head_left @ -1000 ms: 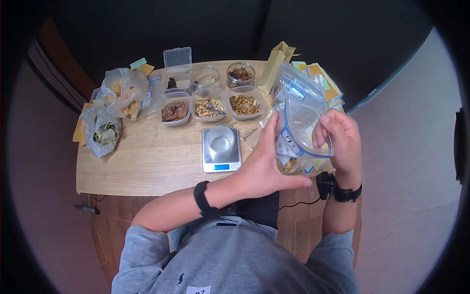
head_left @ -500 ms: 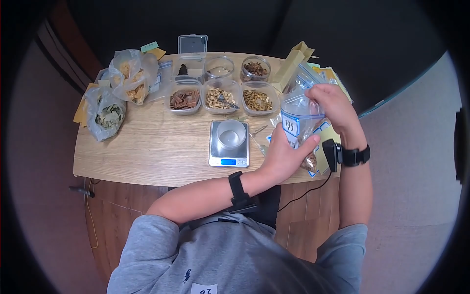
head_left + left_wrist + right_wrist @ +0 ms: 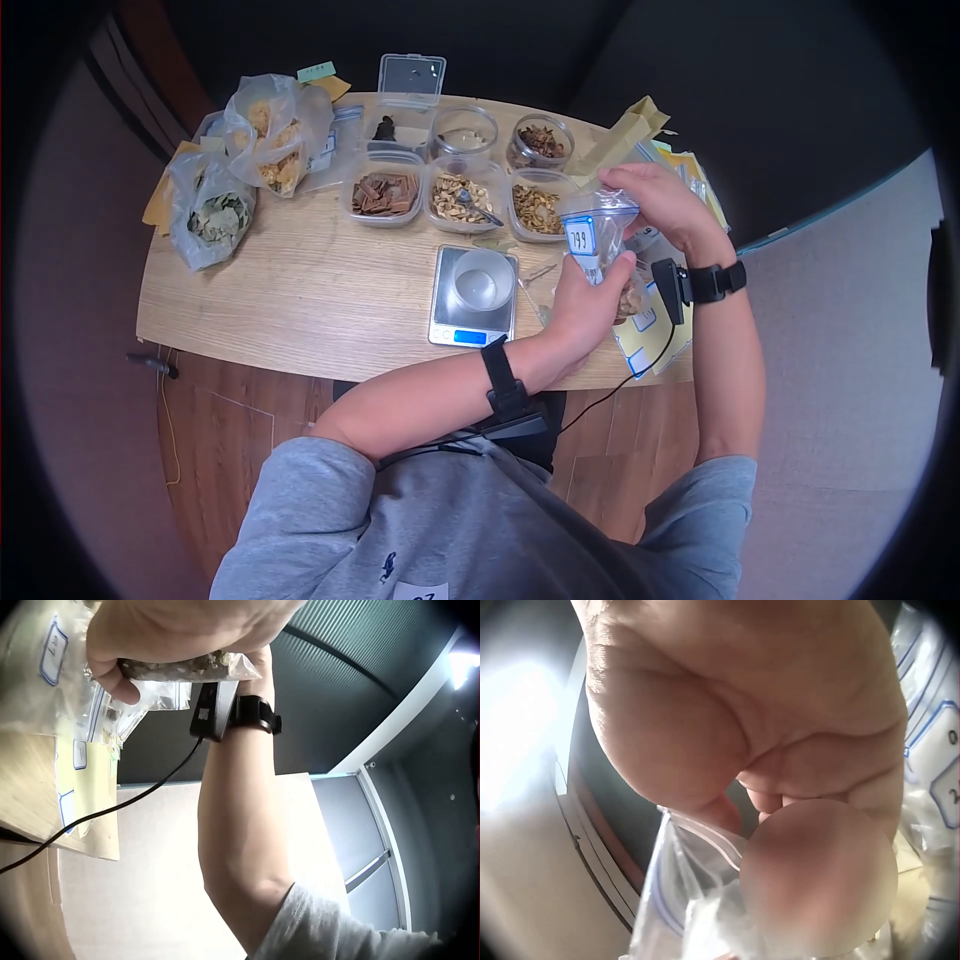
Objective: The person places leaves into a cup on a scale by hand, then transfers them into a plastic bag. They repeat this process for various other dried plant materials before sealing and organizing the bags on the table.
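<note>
A clear zip bag (image 3: 597,250) with a blue-framed label and brown dried bits in its bottom hangs upright over the table's right side. My left hand (image 3: 590,300) grips the bag's lower part from the left; in the left wrist view its fingers (image 3: 172,630) curl round the filled bottom (image 3: 187,669). My right hand (image 3: 655,200) pinches the bag's top edge, and the right wrist view shows the bag's zip rim (image 3: 697,847) under its fingers (image 3: 817,877).
A small digital scale (image 3: 474,297) with a round dish stands at mid-table. Behind it sit tubs and jars of dried herbs (image 3: 460,196). Plastic bags of leaves (image 3: 215,215) lie far left. More labelled zip bags (image 3: 650,325) and paper envelopes lie at the right edge.
The bag has gone from lying wide open to hanging upright and narrow. Both hands moved with it toward the table, the right hand now on its top edge, the left round its bottom.
</note>
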`<state>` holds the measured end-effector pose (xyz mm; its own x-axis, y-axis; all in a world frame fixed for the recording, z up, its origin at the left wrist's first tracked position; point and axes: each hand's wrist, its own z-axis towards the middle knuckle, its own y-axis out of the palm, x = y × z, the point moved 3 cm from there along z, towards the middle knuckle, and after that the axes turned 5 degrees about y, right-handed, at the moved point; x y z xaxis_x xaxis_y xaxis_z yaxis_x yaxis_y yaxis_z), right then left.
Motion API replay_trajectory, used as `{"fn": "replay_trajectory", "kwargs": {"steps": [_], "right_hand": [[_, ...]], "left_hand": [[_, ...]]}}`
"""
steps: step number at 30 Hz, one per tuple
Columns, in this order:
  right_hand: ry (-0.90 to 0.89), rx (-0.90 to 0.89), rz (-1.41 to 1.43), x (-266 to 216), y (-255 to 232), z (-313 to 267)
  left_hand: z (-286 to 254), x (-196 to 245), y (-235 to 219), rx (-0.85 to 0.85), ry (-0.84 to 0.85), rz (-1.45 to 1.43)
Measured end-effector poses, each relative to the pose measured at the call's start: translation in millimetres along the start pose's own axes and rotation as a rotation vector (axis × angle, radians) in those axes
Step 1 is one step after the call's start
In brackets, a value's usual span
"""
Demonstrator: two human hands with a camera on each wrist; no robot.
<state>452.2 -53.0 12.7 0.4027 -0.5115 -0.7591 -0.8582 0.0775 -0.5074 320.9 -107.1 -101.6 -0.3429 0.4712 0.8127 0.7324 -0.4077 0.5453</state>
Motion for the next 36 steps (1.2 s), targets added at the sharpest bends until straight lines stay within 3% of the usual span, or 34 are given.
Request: {"fn": "replay_trajectory", "kwargs": {"steps": [5, 7, 10, 12, 14, 16, 20, 23, 31, 36], "right_hand": [[-0.149, 0.085, 0.09, 27, -10, -33], [-0.216, 0.108, 0.126, 47, -10, -55], [-0.354, 0.136, 0.187, 68, 6, -94], [-0.466, 0.275, -0.046, 74, 29, -110], [-0.428, 0.292, 0.038, 88, 39, -102], [-0.405, 0.348, 0.086, 97, 45, -93], [-0.364, 0.415, 0.03, 91, 43, -80], [-0.479, 0.468, 0.03, 82, 39, -74], [-0.358, 0.493, -0.082, 74, 30, -64], [-0.386, 0.493, -0.056, 78, 34, -60]], "left_hand": [[1, 11, 4, 0.01, 0.015, -0.034], [-2, 21, 6, -0.009, -0.124, -0.114], [1, 28, 10, 0.009, -0.143, -0.17], [13, 19, 9, -0.026, -0.147, -0.228], [18, 21, 12, -0.062, -0.15, -0.286], [16, 25, 15, -0.058, -0.297, -0.34], [19, 32, 18, -0.077, -0.232, -0.421], [19, 37, 20, -0.048, -0.215, -0.428], [32, 31, 18, -0.033, -0.216, -0.427], [34, 30, 15, 0.013, -0.222, -0.368]]}}
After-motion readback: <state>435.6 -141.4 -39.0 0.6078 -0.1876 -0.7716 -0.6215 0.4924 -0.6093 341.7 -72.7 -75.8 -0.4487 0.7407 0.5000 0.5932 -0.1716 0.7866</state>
